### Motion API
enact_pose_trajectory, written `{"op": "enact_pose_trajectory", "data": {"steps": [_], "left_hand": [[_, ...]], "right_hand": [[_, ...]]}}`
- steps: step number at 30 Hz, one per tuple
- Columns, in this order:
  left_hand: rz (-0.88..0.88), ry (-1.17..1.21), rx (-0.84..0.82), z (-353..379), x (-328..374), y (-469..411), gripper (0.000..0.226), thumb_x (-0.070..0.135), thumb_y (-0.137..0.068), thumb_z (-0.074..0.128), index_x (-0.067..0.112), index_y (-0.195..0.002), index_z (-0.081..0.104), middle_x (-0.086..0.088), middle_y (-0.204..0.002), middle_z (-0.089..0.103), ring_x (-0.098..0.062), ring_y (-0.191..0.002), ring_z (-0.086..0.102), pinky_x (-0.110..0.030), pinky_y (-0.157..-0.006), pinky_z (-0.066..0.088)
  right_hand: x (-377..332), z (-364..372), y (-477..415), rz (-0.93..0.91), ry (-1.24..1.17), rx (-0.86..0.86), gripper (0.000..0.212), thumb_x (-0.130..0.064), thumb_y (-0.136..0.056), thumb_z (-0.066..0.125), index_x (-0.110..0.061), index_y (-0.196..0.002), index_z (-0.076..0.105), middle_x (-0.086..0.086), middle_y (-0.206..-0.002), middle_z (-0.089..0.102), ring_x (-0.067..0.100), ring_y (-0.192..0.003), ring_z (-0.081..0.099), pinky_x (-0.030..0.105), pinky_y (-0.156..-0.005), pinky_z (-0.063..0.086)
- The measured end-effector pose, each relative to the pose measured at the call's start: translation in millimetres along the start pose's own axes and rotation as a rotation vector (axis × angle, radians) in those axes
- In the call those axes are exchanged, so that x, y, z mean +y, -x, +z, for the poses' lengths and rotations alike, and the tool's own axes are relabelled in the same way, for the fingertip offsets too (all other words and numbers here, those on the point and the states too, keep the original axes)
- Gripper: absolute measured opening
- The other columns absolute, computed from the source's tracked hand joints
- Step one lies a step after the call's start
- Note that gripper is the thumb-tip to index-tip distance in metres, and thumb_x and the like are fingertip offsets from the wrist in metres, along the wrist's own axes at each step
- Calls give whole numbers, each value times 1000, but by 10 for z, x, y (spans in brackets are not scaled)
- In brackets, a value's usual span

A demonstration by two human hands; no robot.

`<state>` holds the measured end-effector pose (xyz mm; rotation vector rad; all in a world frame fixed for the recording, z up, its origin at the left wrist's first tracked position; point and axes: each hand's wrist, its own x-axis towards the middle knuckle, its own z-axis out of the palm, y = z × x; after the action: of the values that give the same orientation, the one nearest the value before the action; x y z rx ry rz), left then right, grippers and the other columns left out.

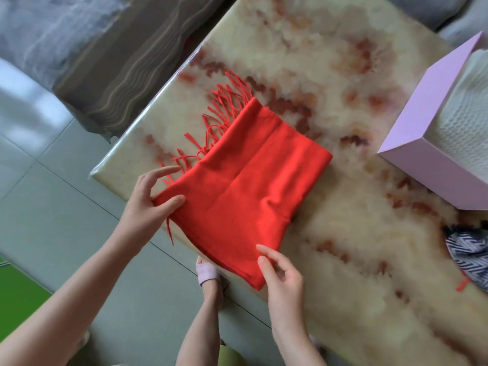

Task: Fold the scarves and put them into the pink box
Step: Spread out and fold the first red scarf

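A red scarf (245,186) lies folded into a rough rectangle on the marbled table (343,75), its fringe fanned out toward the table's left edge. My left hand (150,199) pinches the scarf's near-left corner between thumb and fingers. At the near-right corner, my right hand (280,276) grips the folded edge with thumb on top. The pink box (422,128) stands open at the right edge of the table, with a pale knitted scarf (467,114) inside it.
A black-and-white zigzag scarf (470,254) lies at the table's right edge below the box. A brown striped cushion (126,62) sits beyond the table's left side. My foot in a pale slipper (208,273) stands on the grey tiled floor.
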<state>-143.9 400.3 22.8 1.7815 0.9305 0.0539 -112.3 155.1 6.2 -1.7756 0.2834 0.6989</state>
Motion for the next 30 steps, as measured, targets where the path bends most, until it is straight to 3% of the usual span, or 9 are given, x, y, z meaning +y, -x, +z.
{"op": "enact_pose_trajectory", "data": {"steps": [4, 6, 11, 16, 20, 22, 24, 26, 30], "left_hand": [[-10, 109, -43, 137, 393, -360, 30, 24, -73, 68, 37, -100, 68, 1, -98, 68, -10, -84, 61, -35, -86, 52], [-3, 117, -47, 295, 633, -638, 22, 13, -78, 66, 30, -91, 72, 6, -81, 67, -7, -70, 58, -27, -73, 52], [-4, 34, -183, 738, 1102, -1217, 22, -4, -88, 53, 8, -102, 66, -2, -70, 58, 5, -42, 55, -6, -46, 44], [-76, -159, -209, 993, 1015, -1727, 11, 13, -82, 64, 16, -75, 72, 10, -43, 59, -11, -55, 61, -26, -68, 53], [-99, -161, -146, 1166, 1018, -1865, 30, 37, -80, 68, 16, -59, 62, 8, -35, 52, 0, -39, 51, -18, -50, 41], [-59, -207, -194, 1207, 1076, -1865, 35, 48, -74, 72, 15, -68, 65, 6, -46, 61, 0, -45, 53, -17, -49, 40], [42, -354, -240, 1193, 1080, -1901, 46, 44, -68, 79, 11, -98, 67, -4, -88, 71, -11, -80, 64, -22, -70, 45], [162, -510, -184, 1129, 1068, -1924, 71, 30, -64, 84, 9, -125, 53, -14, -124, 53, -24, -113, 52, -25, -92, 37], [241, -603, -103, 1024, 903, -1866, 91, 41, -58, 85, 16, -134, 42, -14, -132, 43, -30, -124, 39, -39, -106, 33]], "right_hand": [[-441, -224, -292, 32, -255, -99, 47, 0, -72, 40, -20, -98, 75, -2, -103, 72, 6, -79, 55, 18, -70, 41], [-610, -294, -517, -28, -177, -129, 47, 3, -68, 49, -19, -104, 70, -7, -98, 71, 6, -76, 54, 12, -65, 42], [-711, -362, -1097, -133, 72, 209, 15, -17, -79, 75, -25, -74, 63, 6, -91, 62, 14, -80, 57, 24, -79, 43], [-696, -303, -1633, -101, 109, 333, 40, -27, -87, 66, -22, -56, 43, -6, -58, 44, 14, -57, 39, 31, -64, 35], [-667, -222, -1811, -102, 201, 450, 45, -23, -92, 59, -22, -56, 31, -7, -57, 36, 21, -64, 35, 28, -59, 24], [-641, -210, -1871, -79, 210, 473, 43, -25, -93, 57, -22, -59, 31, 0, -63, 43, 21, -67, 38, 28, -60, 24], [-627, -206, -1910, -63, 230, 472, 41, -28, -94, 55, -22, -61, 32, 7, -73, 48, 21, -70, 41, 29, -61, 25], [-655, -212, -1911, -74, 251, 470, 32, -29, -96, 53, -17, -69, 40, 11, -81, 52, 21, -73, 44, 28, -62, 25], [-646, -237, -1754, -92, 58, 372, 25, -29, -91, 60, -9, -102, 52, 2, -92, 61, 15, -77, 56, 20, -67, 38]]}}
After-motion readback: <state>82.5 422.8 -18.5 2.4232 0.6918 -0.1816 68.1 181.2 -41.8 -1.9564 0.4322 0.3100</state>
